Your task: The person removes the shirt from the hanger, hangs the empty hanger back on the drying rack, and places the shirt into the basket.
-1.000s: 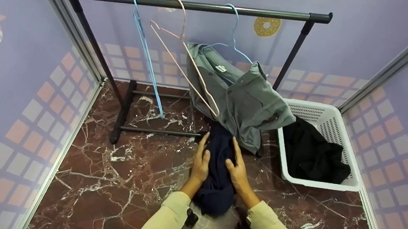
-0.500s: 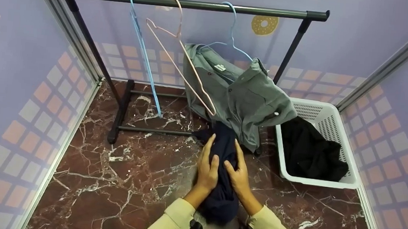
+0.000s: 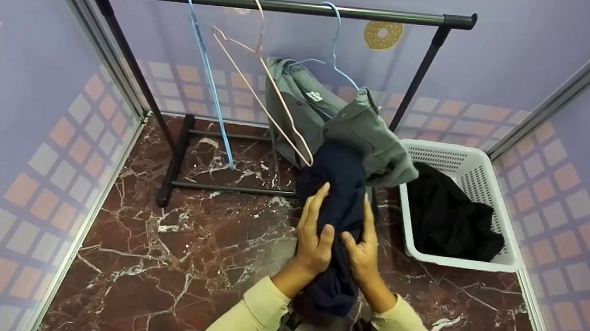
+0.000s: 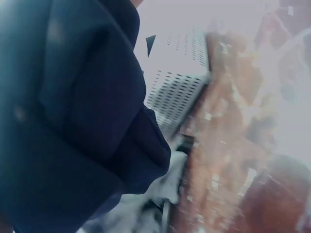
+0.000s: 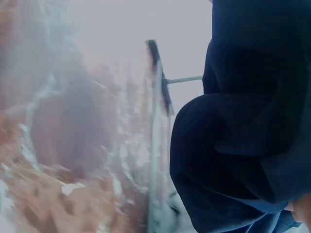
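Observation:
A bunched navy garment (image 3: pixel 344 180) is held between both hands, its kind hidden by the folds. My left hand (image 3: pixel 315 246) grips its left side and my right hand (image 3: pixel 363 252) its right, thumbs toward the top. Its upper end overlaps the lower front of a grey-green button shirt (image 3: pixel 364 121) on a blue hanger (image 3: pixel 336 37). Navy cloth (image 4: pixel 87 107) fills the left part of the left wrist view. Over in the right wrist view, the same garment (image 5: pixel 243 136) covers the right side.
The dark clothes rack (image 3: pixel 286 6) also carries a peach hanger (image 3: pixel 261 31) beside the bundle and, farther left, another blue hanger (image 3: pixel 209 80). At right, a white basket (image 3: pixel 456 263) contains black clothing (image 3: pixel 448 219). Patterned walls enclose the marble floor (image 3: pixel 213 264).
Both hands have moved up and slightly right with the navy garment. Its top end now covers the lower shirt front, and the shirt's lower part has shifted.

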Available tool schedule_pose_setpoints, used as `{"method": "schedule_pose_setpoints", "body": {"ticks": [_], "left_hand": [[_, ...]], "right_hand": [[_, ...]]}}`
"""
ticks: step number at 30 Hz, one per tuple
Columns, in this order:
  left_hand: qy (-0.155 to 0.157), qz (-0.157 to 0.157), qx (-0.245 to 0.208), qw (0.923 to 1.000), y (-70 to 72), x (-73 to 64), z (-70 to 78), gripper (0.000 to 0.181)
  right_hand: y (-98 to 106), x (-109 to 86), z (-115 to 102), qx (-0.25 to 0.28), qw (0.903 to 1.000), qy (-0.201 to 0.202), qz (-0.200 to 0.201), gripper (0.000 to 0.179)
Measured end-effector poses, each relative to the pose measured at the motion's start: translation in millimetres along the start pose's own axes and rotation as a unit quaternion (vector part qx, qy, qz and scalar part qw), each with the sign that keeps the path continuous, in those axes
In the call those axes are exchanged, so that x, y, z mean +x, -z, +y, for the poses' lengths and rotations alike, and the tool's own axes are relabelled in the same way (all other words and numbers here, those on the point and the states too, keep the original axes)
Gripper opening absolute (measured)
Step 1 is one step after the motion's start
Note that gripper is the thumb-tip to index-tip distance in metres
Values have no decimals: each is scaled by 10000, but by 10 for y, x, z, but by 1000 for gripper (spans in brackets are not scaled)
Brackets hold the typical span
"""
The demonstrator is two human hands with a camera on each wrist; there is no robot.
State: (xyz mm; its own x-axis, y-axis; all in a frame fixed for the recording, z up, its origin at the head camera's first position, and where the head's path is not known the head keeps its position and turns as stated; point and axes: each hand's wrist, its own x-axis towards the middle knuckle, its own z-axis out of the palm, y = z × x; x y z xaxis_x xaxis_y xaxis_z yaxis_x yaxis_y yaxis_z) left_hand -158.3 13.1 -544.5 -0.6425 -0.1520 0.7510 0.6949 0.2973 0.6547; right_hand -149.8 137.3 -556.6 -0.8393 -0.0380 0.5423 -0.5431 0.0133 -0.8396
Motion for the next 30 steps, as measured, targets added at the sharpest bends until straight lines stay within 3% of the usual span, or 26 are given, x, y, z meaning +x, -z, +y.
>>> {"method": "schedule_pose_setpoints", "body": {"ticks": [9, 16, 23, 30], "left_hand": [[-266, 18, -548, 9981, -174, 189, 160, 70], [-390, 45, -883, 9953, -352, 349, 335, 66], [-649, -67, -1317, 9891, -667, 457, 582, 66], [-787, -192, -1328, 9878, -937, 568, 805, 69]], "right_hand": [[253, 169, -232, 118, 9994, 295, 104, 99], [474, 300, -444, 112, 9981, 598, 46, 97], [812, 438, -723, -41, 9961, 881, 73, 96], [1111, 547, -1012, -308, 9928, 1155, 81, 94]]}}
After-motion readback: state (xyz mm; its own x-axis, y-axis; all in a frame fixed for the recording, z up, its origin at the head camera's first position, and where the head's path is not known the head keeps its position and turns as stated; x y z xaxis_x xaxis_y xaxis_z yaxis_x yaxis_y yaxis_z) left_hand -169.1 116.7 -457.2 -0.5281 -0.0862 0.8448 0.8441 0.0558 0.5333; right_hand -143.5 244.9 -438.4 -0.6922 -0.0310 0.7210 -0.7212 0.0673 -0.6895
